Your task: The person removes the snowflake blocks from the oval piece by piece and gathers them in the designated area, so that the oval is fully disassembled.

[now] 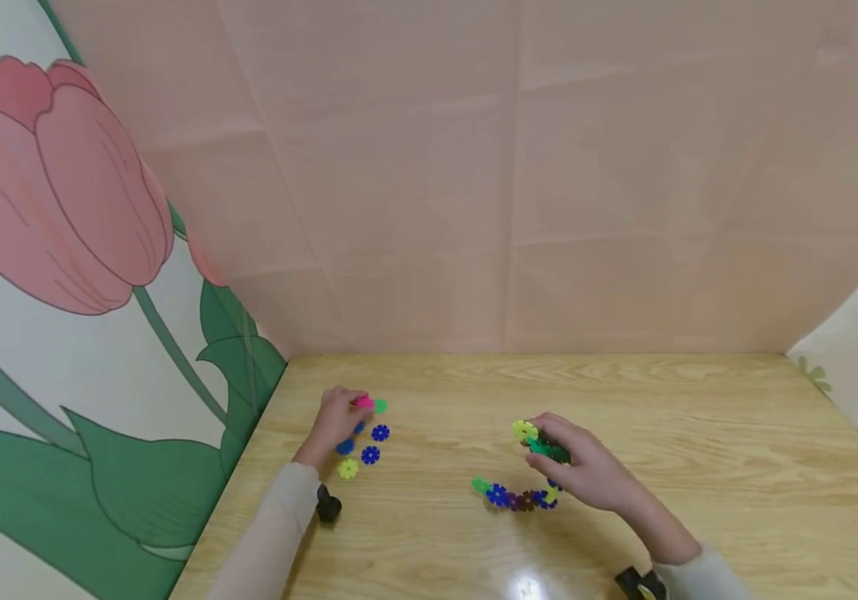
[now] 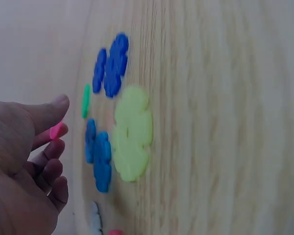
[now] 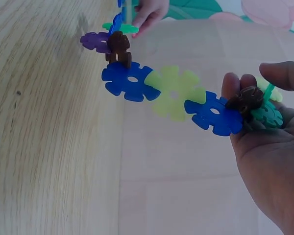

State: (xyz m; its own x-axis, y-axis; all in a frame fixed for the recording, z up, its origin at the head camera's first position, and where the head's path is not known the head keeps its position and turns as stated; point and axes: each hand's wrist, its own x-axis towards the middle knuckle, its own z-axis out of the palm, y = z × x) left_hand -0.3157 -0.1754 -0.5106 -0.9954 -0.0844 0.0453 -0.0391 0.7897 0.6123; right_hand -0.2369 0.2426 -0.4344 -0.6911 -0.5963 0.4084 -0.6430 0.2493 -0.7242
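Observation:
My left hand (image 1: 337,421) pinches a pink snowflake disc (image 1: 365,402) between thumb and index finger, over the left part of the table. In the left wrist view the pink disc shows only as a sliver between the fingertips. My right hand (image 1: 579,462) grips one end of a chain of interlocked snowflake discs (image 3: 130,81). Blue, pale yellow, brown, purple and green discs make up the chain, which curves away from the fingers. Near the grip are a brown disc (image 3: 246,101) and a teal green disc (image 3: 269,115), partly hidden by the fingers.
Around my left hand lie loose discs: a green one (image 1: 380,406), several blue ones (image 1: 371,455) and a yellow one (image 1: 349,468). Low in the left wrist view are a grey disc (image 2: 96,218) and a pink piece (image 2: 116,232). A pinkish cloth (image 1: 504,208) hangs behind the wooden table (image 1: 429,542).

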